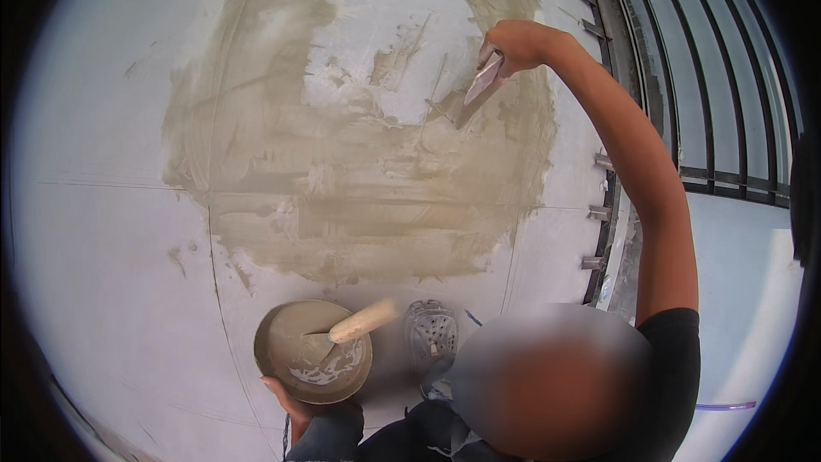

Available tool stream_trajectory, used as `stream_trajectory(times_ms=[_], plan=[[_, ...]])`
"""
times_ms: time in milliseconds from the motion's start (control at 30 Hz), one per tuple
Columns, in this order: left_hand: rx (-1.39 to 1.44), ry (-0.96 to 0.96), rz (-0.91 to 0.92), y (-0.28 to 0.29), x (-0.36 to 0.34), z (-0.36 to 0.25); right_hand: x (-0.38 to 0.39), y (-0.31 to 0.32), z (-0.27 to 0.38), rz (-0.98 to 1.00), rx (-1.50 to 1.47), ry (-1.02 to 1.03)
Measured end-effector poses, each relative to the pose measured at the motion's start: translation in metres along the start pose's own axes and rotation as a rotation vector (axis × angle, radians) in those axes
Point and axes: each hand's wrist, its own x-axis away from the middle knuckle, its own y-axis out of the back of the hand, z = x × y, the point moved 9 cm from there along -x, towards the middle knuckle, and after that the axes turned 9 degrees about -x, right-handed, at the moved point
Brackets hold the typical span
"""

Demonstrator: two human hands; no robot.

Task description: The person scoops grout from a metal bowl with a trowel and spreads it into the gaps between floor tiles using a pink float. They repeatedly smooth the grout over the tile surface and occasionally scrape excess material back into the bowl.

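My right hand [520, 47] reaches far out at the upper right, its fingers closed round a putty scraper [483, 84]. The scraper is pale, and its thin lower edge meets the surface. Beneath it spreads a broad, wet, beige-grey smear of putty [359, 171] around a bare white patch [385, 26]. Low at the left, my left hand [295, 402] grips the near side of a round bucket [263, 329], its lower part partly hidden by my leg. Grey putty lines the bucket's inside. A putty knife with a wooden handle [363, 321] leans in it, untouched.
The pale panelled surface [111, 274] has thin joint lines. Along the right runs a dark metal grille [710, 60] with small metal brackets [599, 213] on its edge. A grey perforated clog [432, 334] is right of the bucket. A purple strip [727, 405] lies at lower right.
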Motion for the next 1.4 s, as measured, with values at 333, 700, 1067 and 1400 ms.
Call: stream_trajectory(times_ms=[333,700,1067,1400], plan=[[-0.188,-0.095,0.190,-0.019,-0.017,-0.017,0.150,-0.089,-0.165,-0.620,-0.476,-0.470],[-0.211,-0.116,0.170,-0.005,-0.034,-0.020,0.178,-0.145,-0.061,-0.694,-0.620,-0.595],[-0.471,-0.205,0.002,0.001,-0.033,-0.023,0.167,-0.166,0.085,-0.561,-0.598,-0.357],[-1.098,-0.526,-0.118,-0.028,-0.017,-0.072,0.181,-0.154,0.048,-0.718,-0.737,-0.498]])
